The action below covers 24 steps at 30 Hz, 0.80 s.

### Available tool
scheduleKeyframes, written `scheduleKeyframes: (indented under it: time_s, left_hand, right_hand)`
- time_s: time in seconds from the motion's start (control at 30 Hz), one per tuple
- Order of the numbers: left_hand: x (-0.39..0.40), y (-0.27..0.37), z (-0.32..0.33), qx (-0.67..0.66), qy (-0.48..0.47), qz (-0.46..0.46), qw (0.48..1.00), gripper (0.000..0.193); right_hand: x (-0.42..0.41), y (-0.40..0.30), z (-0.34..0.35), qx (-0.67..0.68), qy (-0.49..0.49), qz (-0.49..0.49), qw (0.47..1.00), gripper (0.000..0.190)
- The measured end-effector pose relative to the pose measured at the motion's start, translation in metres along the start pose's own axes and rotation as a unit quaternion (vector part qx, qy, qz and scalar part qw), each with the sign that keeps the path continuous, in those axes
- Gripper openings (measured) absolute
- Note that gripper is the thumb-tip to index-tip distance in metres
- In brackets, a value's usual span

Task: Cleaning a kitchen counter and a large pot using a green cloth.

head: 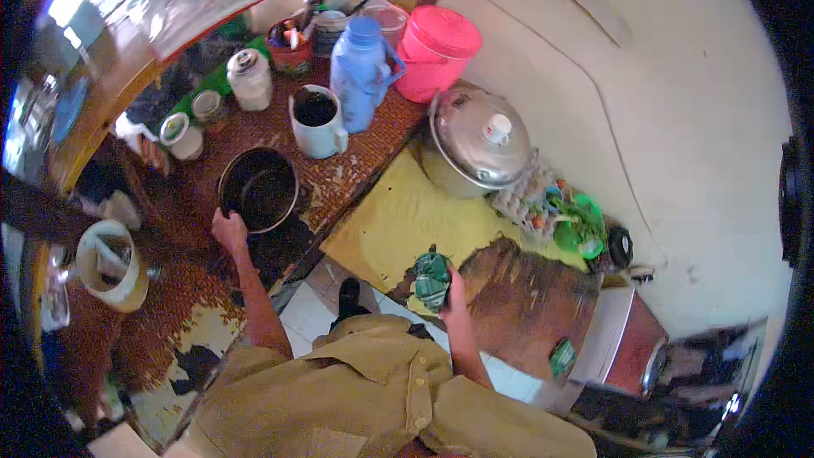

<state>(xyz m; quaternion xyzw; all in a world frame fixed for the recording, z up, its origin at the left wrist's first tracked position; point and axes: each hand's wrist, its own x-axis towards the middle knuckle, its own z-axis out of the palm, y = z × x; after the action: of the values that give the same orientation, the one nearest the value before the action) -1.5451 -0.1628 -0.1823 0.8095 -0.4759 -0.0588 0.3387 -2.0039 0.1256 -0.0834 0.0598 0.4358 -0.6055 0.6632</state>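
Observation:
My left hand [230, 230] grips the near-left rim of a round dark cooking pot [259, 187], which rests on the worn red-brown patterned covering of the left counter. Its inside looks dark, and I cannot tell what, if anything, it holds. In my right hand [455, 296] is a bunched green checked cloth [432, 277], held over the near edge of the yellow-covered counter [381, 222]. Beyond the pot stands a white mug [317, 140] with dark contents. A blue lidded jug [357, 76] is just behind the mug.
A lidded metal pot [467, 140], a pink lidded bucket [439, 54] and a green bowl of vegetables [582, 226] line the wall. Several jars stand at the back left, near a white bucket [114, 267]. Another green checked cloth [563, 356] lies at right.

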Motion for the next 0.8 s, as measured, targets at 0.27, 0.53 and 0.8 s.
scheduleKeyframes:
  time_s: [0.27,0.53,0.8]
  left_hand:
    - [0.032,-0.021,0.024,0.017,0.01,-0.018,1.0,0.048]
    - [0.048,-0.024,0.013,0.092,-0.057,0.024,0.994,0.064]
    - [-0.066,0.05,-0.025,-0.115,0.149,-0.131,0.973,0.057]
  right_hand:
    - [-0.02,-0.009,-0.019,0.028,0.068,-0.123,0.99,0.043]
    - [-0.029,-0.009,-0.044,0.078,0.134,-0.141,0.978,0.036]
    - [-0.039,-0.026,-0.092,0.109,0.161,-0.125,0.973,0.034]
